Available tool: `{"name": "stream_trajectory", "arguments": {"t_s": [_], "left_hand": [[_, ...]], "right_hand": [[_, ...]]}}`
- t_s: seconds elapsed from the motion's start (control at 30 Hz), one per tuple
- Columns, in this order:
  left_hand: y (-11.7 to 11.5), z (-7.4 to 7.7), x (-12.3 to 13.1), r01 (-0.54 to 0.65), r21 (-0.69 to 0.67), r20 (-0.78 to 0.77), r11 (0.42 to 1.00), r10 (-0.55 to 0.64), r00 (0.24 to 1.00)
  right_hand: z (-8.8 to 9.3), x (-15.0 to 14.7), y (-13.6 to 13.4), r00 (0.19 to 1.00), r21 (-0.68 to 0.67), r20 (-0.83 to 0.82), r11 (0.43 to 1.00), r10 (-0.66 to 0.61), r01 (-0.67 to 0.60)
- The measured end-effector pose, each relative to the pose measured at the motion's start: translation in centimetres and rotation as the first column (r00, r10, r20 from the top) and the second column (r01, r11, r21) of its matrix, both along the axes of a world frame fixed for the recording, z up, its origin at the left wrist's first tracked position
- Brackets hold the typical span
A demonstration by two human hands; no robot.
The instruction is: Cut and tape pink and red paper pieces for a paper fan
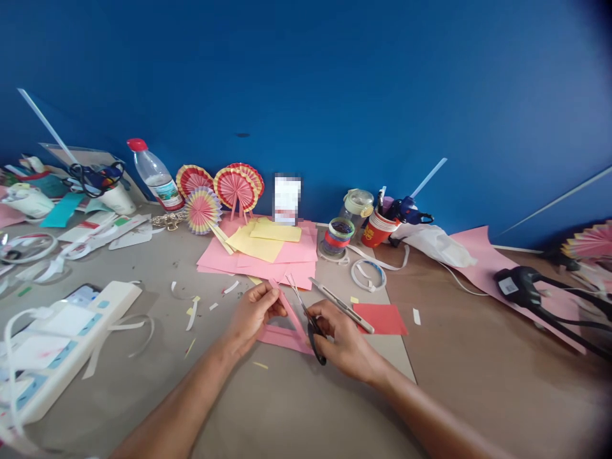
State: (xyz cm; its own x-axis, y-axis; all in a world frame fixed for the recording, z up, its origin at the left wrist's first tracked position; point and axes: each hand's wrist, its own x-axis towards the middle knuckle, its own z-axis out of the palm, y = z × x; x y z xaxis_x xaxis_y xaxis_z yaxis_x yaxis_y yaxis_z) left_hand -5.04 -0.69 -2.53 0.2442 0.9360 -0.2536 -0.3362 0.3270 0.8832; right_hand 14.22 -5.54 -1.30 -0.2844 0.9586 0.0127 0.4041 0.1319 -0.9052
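My left hand (251, 315) pinches the top of a folded pink paper strip (283, 331) that forms a triangle shape on the table. My right hand (342, 341) is closed around black-handled scissors (306, 319), whose open blades point up and away beside the pink strip. Both hands sit near the middle of the grey table (143, 382), just in front of a stack of pink and yellow sheets (268, 252).
A red paper piece (382, 317) and a craft knife (340, 305) lie right of my hands. Paper fans (229, 188), a water bottle (155, 175), tape rolls (368, 274), a red cup (377, 229) and a glue gun (521, 287) stand behind. A white power strip (62, 338) lies left.
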Motion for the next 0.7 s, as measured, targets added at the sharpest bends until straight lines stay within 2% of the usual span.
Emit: {"name": "stream_trajectory", "arguments": {"t_s": [0.33, 0.7], "left_hand": [[-0.03, 0.41, 0.36, -0.011, -0.033, 0.022, 0.999, 0.011, 1.0], [0.13, -0.02, 0.22, 0.022, 0.001, -0.01, 1.0, -0.022, 1.0]], "right_hand": [[0.52, -0.43, -0.32, 0.993, 0.066, 0.094, 0.994, 0.077, -0.084], [0.26, -0.41, -0.33, 0.985, 0.107, 0.146, 0.988, 0.097, -0.113]]}}
